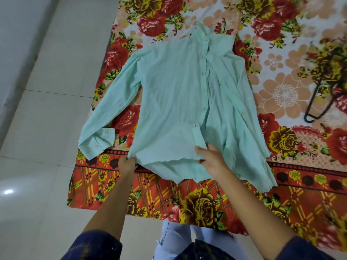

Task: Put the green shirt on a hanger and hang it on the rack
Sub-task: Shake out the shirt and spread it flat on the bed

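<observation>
We see the shirt [174, 94] lying front up and spread on the bed [281, 203], collar toward the far edge, hem at the near edge. 1 sleeve runs out toward the bed's left edge, its cuff near the near-left corner; the other sleeve seems folded under the bunched right half, though we cannot tell for sure. The buttons look fastened along most of the placket.

Our left hand [127, 164] pinches the hem at the shirt's near-left corner, fingers closed on the cloth. Our right hand [210, 156] lies on the hem near the placket, fingers loosely together and curled at the edge; we cannot tell whether it grips the fabric or only presses it.

The hanger [319, 104], dark and thin, rests on the bed toward the right edge, well apart from the shirt and partly lost in the floral pattern. No rack is in view.

We judge the task barely begun: the shirt is only being laid out. Left are fetching the hanger, slipping it into the shoulders, and hanging it.
</observation>
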